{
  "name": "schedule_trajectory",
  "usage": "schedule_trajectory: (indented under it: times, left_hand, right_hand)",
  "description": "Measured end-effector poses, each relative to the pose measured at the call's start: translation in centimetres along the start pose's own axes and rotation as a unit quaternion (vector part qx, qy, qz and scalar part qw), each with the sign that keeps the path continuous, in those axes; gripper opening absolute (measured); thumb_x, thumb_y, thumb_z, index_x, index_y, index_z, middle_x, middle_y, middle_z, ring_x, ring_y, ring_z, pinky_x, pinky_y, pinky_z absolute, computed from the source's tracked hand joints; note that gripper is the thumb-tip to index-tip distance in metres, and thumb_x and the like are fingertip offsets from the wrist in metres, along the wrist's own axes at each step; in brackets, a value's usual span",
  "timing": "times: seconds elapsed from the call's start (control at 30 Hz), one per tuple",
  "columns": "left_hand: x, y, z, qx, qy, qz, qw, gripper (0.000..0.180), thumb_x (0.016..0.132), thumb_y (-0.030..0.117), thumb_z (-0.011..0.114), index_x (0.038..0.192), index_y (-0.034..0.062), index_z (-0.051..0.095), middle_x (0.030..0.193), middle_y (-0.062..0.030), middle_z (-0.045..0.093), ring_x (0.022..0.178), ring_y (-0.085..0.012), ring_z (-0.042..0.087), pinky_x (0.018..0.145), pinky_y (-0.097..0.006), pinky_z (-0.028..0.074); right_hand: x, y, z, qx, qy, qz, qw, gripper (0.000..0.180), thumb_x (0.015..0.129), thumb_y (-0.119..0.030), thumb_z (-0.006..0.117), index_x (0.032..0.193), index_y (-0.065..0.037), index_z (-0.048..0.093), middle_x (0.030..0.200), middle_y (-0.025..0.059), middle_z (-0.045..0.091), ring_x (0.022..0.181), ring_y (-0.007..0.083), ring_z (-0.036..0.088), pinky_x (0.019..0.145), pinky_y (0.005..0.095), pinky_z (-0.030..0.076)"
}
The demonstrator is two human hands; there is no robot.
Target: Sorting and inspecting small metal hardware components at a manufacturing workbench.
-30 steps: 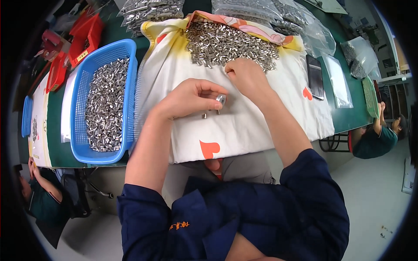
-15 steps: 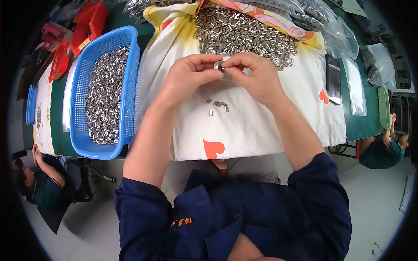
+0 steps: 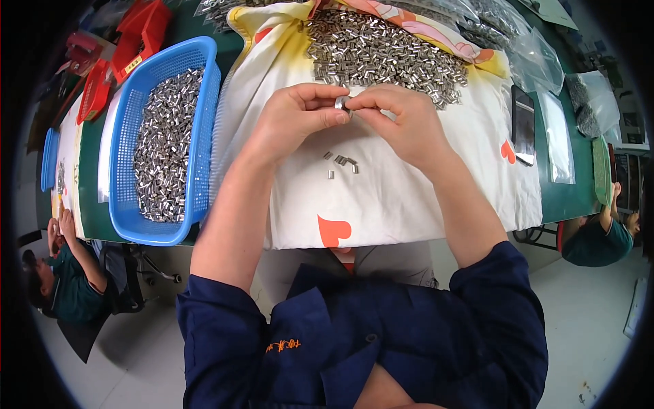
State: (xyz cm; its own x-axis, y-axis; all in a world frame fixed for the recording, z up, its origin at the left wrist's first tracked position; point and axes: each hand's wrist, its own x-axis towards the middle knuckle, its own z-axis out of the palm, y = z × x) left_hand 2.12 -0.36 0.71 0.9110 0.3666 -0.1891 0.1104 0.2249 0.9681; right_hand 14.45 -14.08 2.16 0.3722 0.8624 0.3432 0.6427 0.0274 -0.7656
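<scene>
Over the white cloth, my left hand is closed, pinching a small shiny metal ring between thumb and fingers. My right hand meets it from the other side, thumb and fingertips pressed together at the ring's edge; whether they hold a separate small part cannot be made out. Below the hands, several short metal sleeves lie loose on the cloth. Just beyond the hands spreads a large heap of similar metal sleeves.
At left stands a blue plastic basket holding many metal sleeves, with red bins behind it. A dark phone and clear plastic bags lie at right. Co-workers sit at left and right.
My hands stay together at the ring, with only a slight shift of the right fingers. The co-worker at left has raised their hands and moved them apart.
</scene>
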Motion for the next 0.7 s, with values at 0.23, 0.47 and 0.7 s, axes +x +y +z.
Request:
schedule_trajectory:
  times: [0.23,0.47,0.7]
  left_hand:
    - [-0.3,-0.2,0.0,0.024,-0.051,-0.017,0.998,0.033,0.07,0.003,0.068,0.101,-0.0019,0.059,0.085,-0.0048,0.062,0.077,-0.0075,0.057,0.068,-0.02,0.046]
    - [-0.8,0.1,0.6,0.068,-0.155,-0.03,0.985,0.029,0.069,0.004,0.07,0.097,0.0014,0.062,0.08,-0.0002,0.059,0.072,-0.0053,0.053,0.066,-0.019,0.045]
    - [-0.6,0.2,0.1,0.117,-0.155,-0.013,0.981,0.028,0.07,0.004,0.069,0.097,-0.0005,0.061,0.081,-0.0014,0.06,0.076,-0.0064,0.056,0.069,-0.019,0.046]
  right_hand:
    - [0.7,-0.4,-0.8,0.043,-0.071,0.133,0.988,0.014,0.07,-0.005,0.062,0.084,-0.003,0.061,0.071,0.003,0.059,0.065,0.0098,0.053,0.061,0.0231,0.044]
    - [3.7,2.4,1.2,-0.22,-0.023,-0.045,0.974,0.015,0.075,-0.013,0.054,0.085,-0.005,0.063,0.082,0.0094,0.061,0.076,0.0253,0.057,0.071,0.0332,0.046]
    - [3.4,2.1,1.8,-0.341,-0.055,-0.097,0.933,0.011,0.074,-0.011,0.054,0.079,-0.004,0.061,0.079,0.0097,0.059,0.078,0.0265,0.055,0.072,0.0343,0.044]
